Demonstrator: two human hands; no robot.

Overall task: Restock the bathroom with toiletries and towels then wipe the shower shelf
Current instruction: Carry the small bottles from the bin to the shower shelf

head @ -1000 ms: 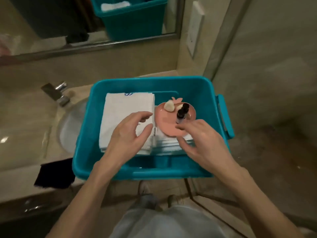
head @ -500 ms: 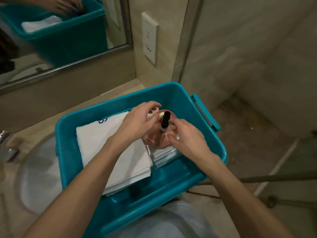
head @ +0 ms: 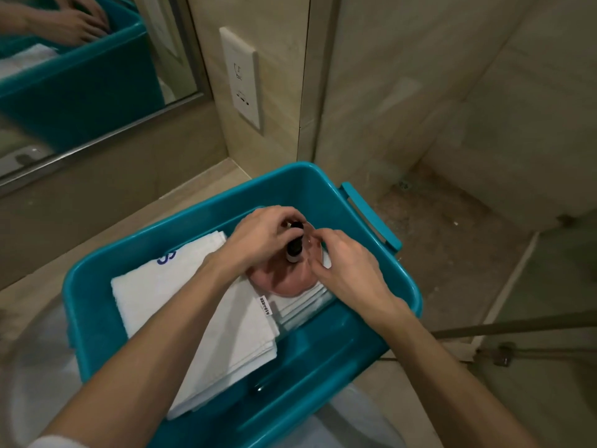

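A teal plastic bin sits on the vanity counter. Inside lies a folded white towel with blue lettering, and beside it a smaller stack of white cloths. On that stack rests a pink dish carrying small dark-capped bottles. My left hand curls over the dish's far left rim, right by the bottle caps. My right hand pinches the dish's right rim. Whatever else is on the dish is hidden under my hands.
The bin overhangs a white sink basin. A mirror and a wall socket are behind it. To the right are a tiled floor and a metal rail on a glass door.
Both hands moved from above the towels onto the pink dish and closed on its rims. My view has swung right and closer to the bin.
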